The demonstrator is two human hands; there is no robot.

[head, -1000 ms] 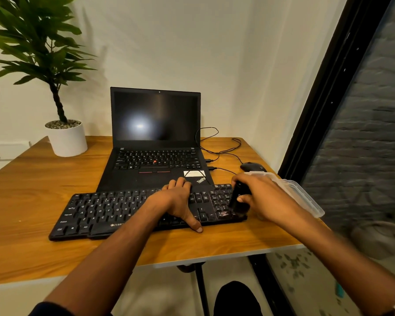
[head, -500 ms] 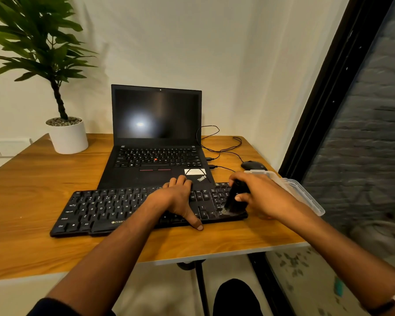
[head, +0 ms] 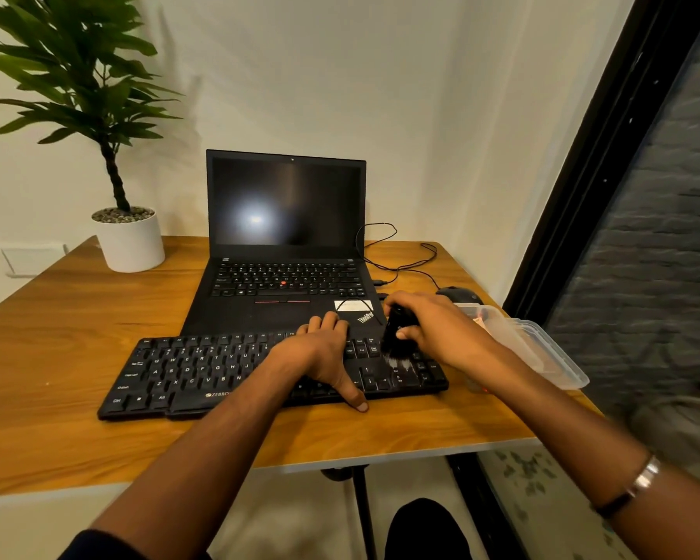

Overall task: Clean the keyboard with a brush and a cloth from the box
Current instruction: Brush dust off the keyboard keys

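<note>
A black keyboard [head: 203,371] lies across the front of the wooden desk. My left hand [head: 324,353] rests flat on its right-middle keys, thumb reaching down over the front edge. My right hand [head: 433,329] grips a black brush [head: 397,335] upright, its bristles touching the keys at the keyboard's right end. The clear plastic box [head: 542,349] sits on the desk to the right, behind my right wrist. No cloth shows plainly.
An open black laptop [head: 287,244] stands behind the keyboard. A white pot with a plant [head: 128,240] is at back left. A black mouse [head: 457,295] and cables [head: 397,256] lie at back right. The desk edge is near the box.
My right hand with the brush has moved up the keyboard's right end, from the front keys toward the back rows. My left hand has stayed in place.
</note>
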